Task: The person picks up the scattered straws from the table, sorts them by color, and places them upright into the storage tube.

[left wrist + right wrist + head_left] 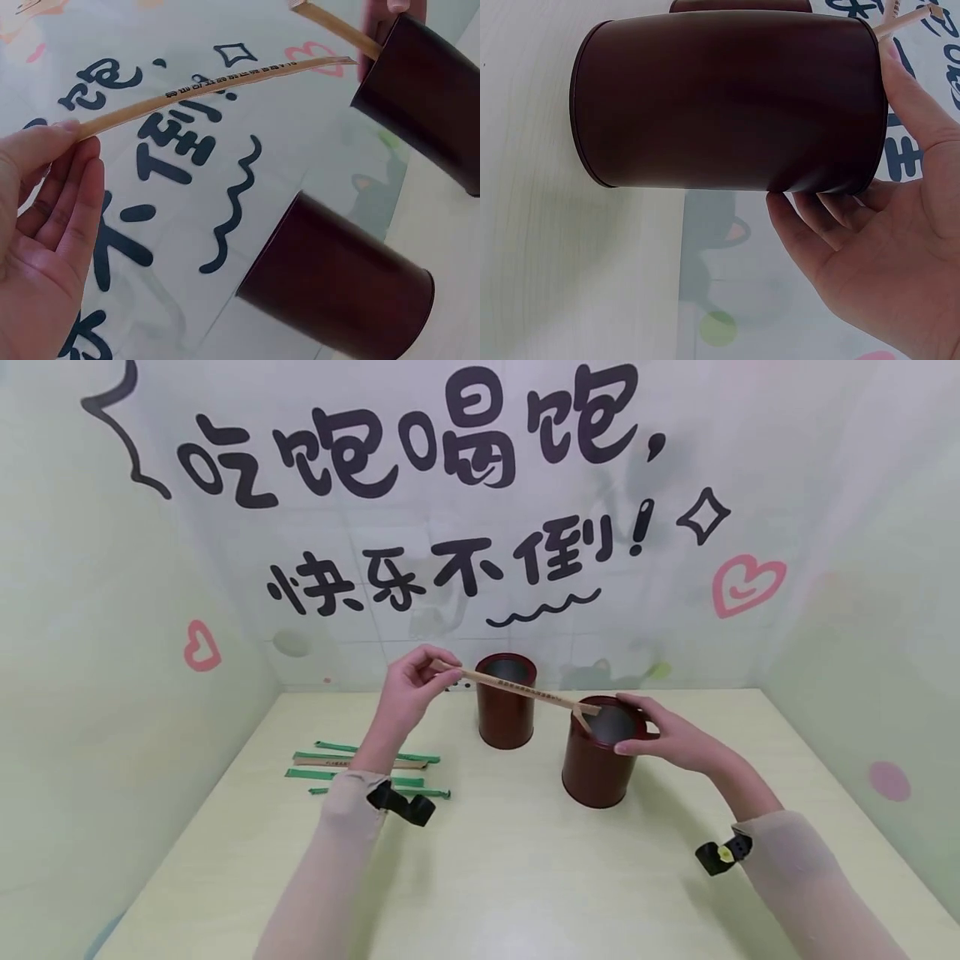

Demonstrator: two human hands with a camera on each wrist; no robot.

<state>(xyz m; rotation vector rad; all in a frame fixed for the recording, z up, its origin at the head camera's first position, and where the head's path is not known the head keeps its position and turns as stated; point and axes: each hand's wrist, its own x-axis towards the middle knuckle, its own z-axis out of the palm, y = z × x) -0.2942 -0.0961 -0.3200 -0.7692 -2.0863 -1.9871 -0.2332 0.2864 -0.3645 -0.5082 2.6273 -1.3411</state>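
My left hand point(412, 689) pinches one end of a long, narrow brown paper-wrapped stick point(202, 90) with printed lettering, between thumb and fingers. Its far end is over the mouth of the right dark red cylindrical canister point(596, 777). That canister stands upright and open-topped on the table, with another brown stick point(337, 28) leaning out over its rim. My right hand point(678, 739) holds this canister near the top, thumb at the near rim and fingers round the far side. A matching canister point(506, 718) stands upright behind and to the left, touched by neither hand.
On the table's left lie several thin green wrapped sticks point(405, 782) and a brown one point(405, 764), partly behind my left forearm. A white wall point(420, 635) with black lettering closes off the back of the pale table point(510, 868); side walls flank it.
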